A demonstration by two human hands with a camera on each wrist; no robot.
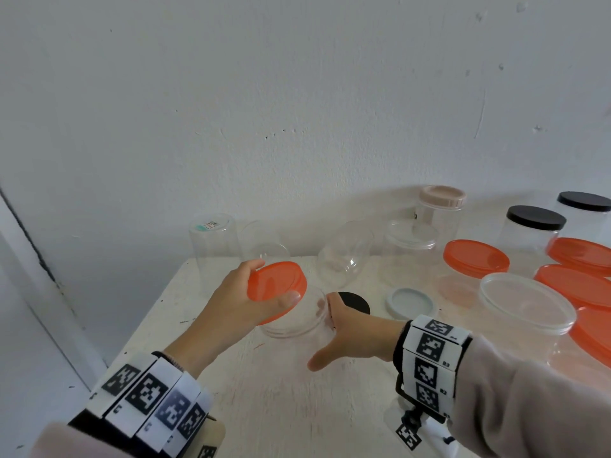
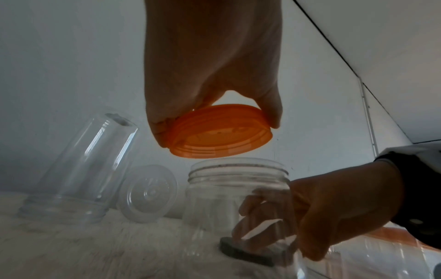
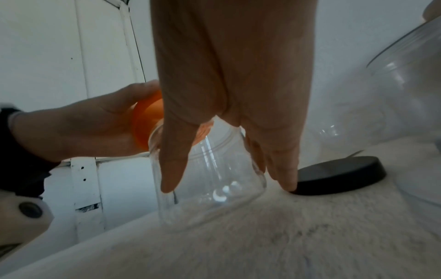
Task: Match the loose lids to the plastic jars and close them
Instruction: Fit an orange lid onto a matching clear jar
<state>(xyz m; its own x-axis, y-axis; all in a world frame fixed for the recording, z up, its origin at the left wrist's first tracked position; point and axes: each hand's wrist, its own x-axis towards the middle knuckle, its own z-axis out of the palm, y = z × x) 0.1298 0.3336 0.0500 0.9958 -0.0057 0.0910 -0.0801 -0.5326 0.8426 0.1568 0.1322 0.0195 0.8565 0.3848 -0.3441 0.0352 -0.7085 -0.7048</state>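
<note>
My left hand (image 1: 239,292) grips an orange screw lid (image 1: 281,276) by its rim, tilted just above the mouth of a small clear jar (image 1: 294,325). From the left wrist view the lid (image 2: 219,132) hangs a little over the threaded jar neck (image 2: 236,169), not touching it. My right hand (image 1: 334,328) holds that jar upright on the table, thumb on the near side and fingers curled round the far side (image 3: 281,160). A loose black lid (image 1: 355,302) lies flat just behind the jar, and a pale grey lid (image 1: 410,300) lies to its right.
An upturned tall clear jar (image 1: 215,246) and a jar on its side (image 1: 344,259) stand at the back. Closed jars with orange lids (image 1: 476,259), black lids (image 1: 535,219), a beige lid (image 1: 441,196) and a clear lid (image 1: 525,302) crowd the right. The table edge (image 1: 148,309) runs along the left.
</note>
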